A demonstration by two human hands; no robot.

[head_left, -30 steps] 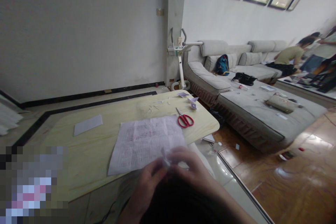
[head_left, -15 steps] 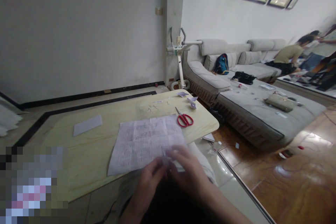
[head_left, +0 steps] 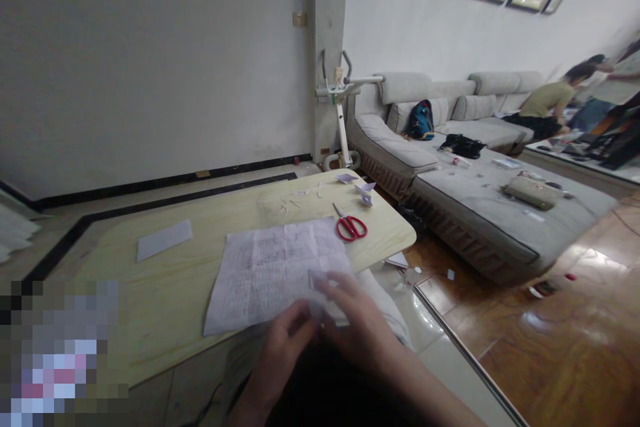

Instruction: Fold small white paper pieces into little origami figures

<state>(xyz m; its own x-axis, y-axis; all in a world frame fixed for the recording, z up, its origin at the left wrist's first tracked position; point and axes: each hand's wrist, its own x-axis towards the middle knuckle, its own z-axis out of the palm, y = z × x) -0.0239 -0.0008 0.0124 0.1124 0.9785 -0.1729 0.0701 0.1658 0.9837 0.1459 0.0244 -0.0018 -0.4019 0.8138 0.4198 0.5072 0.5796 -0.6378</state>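
Note:
My left hand [head_left: 290,333] and my right hand [head_left: 353,313] meet at the near edge of the table, fingers pinched around a small piece of folded paper [head_left: 316,307]. Blur and the fingers hide much of its shape. Beneath and beyond them a large creased printed sheet [head_left: 275,267] lies flat. Red-handled scissors [head_left: 351,227] rest just past the sheet's right corner, blades pointing away from me. Behind them, several small folded paper pieces [head_left: 367,199] sit near the far right corner, and thin paper strips [head_left: 285,205] lie scattered to their left.
On the left of the pale yellow table [head_left: 200,303] lies a white paper rectangle [head_left: 165,240]. A grey sofa [head_left: 480,220] with bags stands to the right. People [head_left: 545,97] are at the far right. Exercise equipment [head_left: 340,113] stands behind the table.
Both hands stay close together on the paper piece. My right fingers have shifted slightly, and more of the paper shows above them. The view has moved a little.

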